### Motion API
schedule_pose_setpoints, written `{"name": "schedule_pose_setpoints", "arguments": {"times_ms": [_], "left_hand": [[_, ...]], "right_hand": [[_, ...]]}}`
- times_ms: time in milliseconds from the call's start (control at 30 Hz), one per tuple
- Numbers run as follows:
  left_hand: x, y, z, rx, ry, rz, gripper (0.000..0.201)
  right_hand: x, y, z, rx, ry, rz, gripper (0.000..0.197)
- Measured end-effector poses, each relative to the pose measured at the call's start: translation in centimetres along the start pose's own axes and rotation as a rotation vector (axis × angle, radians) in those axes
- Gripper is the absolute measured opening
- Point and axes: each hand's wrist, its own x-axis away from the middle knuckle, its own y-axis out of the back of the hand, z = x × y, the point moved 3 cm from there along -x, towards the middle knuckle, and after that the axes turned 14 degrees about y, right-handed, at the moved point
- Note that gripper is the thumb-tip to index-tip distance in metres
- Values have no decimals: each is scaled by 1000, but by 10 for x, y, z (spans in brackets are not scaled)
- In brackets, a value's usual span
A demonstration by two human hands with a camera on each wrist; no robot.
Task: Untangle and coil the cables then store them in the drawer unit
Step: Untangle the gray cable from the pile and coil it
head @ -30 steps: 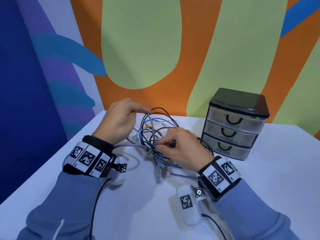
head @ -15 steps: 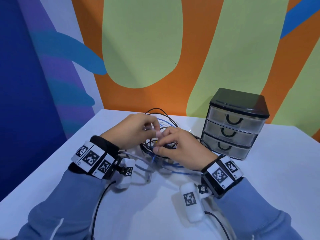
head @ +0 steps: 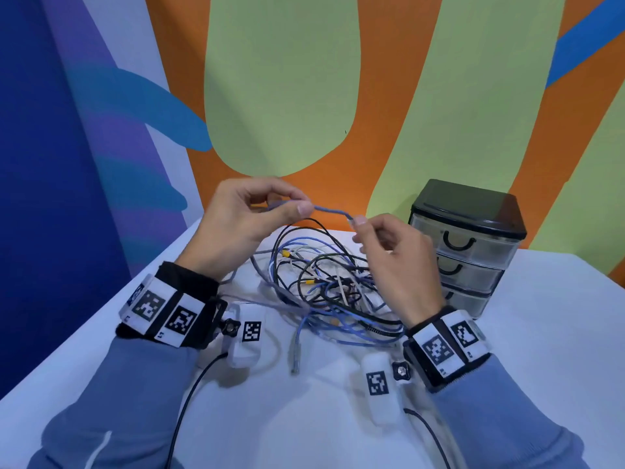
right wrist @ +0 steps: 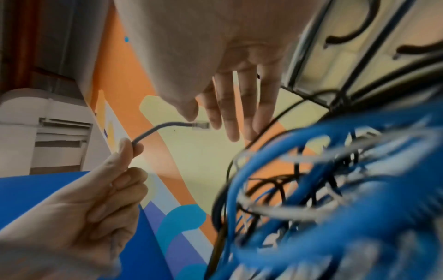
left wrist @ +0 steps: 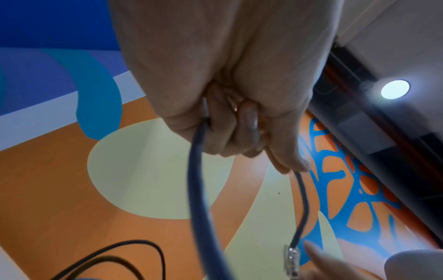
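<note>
A tangle of blue, black and white cables (head: pixel 324 282) lies on the white table (head: pixel 558 333). My left hand (head: pixel 297 206) is raised above it and pinches a grey-blue cable (head: pixel 331 211) between thumb and forefinger; in the left wrist view the cable (left wrist: pixel 199 189) passes through the curled left hand (left wrist: pixel 239 132). The cable's clear plug (right wrist: pixel 200 124) sticks out toward my right hand (head: pixel 358 228), whose fingers (right wrist: pixel 230 113) are fairly straight, with the forefinger tip touching the plug. The black-topped drawer unit (head: pixel 470 245) stands to the right, its three drawers closed.
A loose blue cable end with a clear plug (head: pixel 295 353) lies on the table near me. A painted wall rises right behind the table. Bare table lies to the right of the drawer unit (right wrist: pixel 359 47) and in front of the tangle.
Both hands have risen from the tangle. The left hand has lifted the grey-blue cable end clear of the pile, and the right hand has moved apart to the plug end.
</note>
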Motion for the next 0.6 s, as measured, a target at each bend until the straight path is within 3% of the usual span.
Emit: {"name": "schedule_pose_setpoints", "arguments": {"times_ms": [67, 233, 400, 500, 600], "left_hand": [[3, -3, -4, -36, -6, 70, 15], [2, -22, -10, -55, 24, 258, 17], [-10, -49, -22, -207, -8, 447, 4], [-23, -50, -27, -305, -4, 440, 15], [-30, -44, -20, -219, 157, 486, 39]], "right_hand": [[-3, 5, 2, -8, -5, -34, 40], [-3, 5, 11, -53, 11, 34, 64], [-1, -4, 27, -548, -31, 231, 38], [-6, 0, 22, -542, -87, 258, 41], [-11, 9, 7, -602, -132, 239, 49]]}}
